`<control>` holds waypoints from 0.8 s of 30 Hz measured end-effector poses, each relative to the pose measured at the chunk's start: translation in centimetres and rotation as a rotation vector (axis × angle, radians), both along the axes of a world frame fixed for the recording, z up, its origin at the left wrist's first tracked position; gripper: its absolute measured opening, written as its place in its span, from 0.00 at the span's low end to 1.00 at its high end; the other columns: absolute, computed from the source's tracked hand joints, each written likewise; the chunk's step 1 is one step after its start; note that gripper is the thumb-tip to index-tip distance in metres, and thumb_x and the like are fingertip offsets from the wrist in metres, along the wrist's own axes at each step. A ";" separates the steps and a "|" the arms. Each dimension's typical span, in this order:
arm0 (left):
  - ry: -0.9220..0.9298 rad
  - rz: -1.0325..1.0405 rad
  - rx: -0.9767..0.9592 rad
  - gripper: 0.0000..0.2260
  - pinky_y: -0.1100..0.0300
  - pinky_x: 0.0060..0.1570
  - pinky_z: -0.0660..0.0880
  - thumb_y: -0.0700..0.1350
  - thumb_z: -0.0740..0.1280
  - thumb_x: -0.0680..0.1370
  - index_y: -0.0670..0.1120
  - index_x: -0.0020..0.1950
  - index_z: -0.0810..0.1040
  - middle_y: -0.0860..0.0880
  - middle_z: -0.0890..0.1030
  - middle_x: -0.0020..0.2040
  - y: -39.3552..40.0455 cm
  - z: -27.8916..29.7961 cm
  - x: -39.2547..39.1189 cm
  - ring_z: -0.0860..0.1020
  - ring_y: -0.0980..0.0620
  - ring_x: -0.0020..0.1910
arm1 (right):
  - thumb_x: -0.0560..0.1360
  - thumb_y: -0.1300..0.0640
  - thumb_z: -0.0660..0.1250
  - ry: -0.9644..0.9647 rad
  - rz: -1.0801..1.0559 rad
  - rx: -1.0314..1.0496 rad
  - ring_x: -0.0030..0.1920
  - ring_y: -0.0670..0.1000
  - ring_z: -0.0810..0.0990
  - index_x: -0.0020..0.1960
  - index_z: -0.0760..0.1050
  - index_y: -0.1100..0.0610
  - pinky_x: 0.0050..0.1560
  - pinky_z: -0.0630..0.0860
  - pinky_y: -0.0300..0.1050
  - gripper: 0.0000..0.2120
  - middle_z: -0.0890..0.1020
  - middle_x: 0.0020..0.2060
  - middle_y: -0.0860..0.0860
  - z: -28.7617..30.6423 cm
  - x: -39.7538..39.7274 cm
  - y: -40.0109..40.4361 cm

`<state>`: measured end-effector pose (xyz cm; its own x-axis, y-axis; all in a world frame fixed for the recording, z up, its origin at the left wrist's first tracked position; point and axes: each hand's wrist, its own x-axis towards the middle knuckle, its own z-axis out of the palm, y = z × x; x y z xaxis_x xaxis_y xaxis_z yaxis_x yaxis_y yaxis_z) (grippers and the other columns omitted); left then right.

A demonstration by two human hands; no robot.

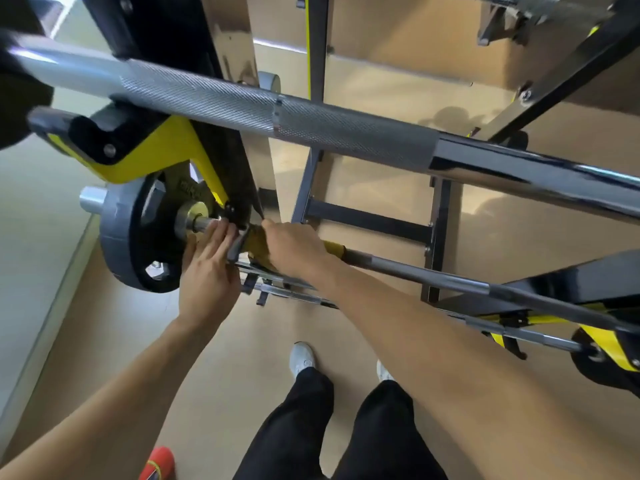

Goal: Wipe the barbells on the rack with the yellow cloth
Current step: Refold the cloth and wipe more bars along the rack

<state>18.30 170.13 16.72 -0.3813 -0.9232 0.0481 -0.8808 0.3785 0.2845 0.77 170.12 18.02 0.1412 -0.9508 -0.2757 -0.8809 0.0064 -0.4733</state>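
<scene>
Up top, closest to the camera, the big knurled barbell (311,123) sits on the rack (166,147) with nobody touching it, so can't tell if it's been wiped. The action's lower down: right hand (294,245) has its grip wrapped round the yellow cloth (334,250) on the lower barbell (433,277), right by the rack end. Left hand (207,268) rests with fairly straight fingers on the bar beside the weight plate (121,237). I'd guess most of that bar's length is still to do.

An upper barbell (311,123) is racked above a lower barbell (450,278); a weight plate (131,237) is mounted at the lower one's left end.
</scene>
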 end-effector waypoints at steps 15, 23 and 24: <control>0.128 0.025 -0.081 0.26 0.46 0.74 0.61 0.37 0.59 0.75 0.41 0.74 0.69 0.44 0.70 0.74 0.2 -2.2 0.3 0.60 0.44 0.77 | 0.80 0.46 0.61 0.207 0.005 0.281 0.45 0.52 0.79 0.50 0.72 0.53 0.45 0.75 0.46 0.10 0.79 0.44 0.51 -0.2 -7.4 2.3; 0.044 -0.007 -0.109 0.26 0.41 0.73 0.61 0.33 0.69 0.72 0.41 0.70 0.73 0.42 0.72 0.72 0.2 -2.3 0.7 0.62 0.41 0.75 | 0.80 0.38 0.57 0.002 -0.064 0.053 0.34 0.47 0.77 0.54 0.72 0.54 0.41 0.77 0.44 0.20 0.76 0.37 0.48 0.2 1.3 -1.6; 0.017 -0.017 -0.097 0.27 0.41 0.73 0.60 0.35 0.69 0.73 0.42 0.72 0.71 0.43 0.70 0.73 0.2 -2.2 0.9 0.61 0.42 0.76 | 0.79 0.39 0.60 -0.007 -0.040 0.057 0.35 0.46 0.77 0.57 0.72 0.53 0.40 0.76 0.42 0.18 0.76 0.38 0.47 0.0 0.5 -0.8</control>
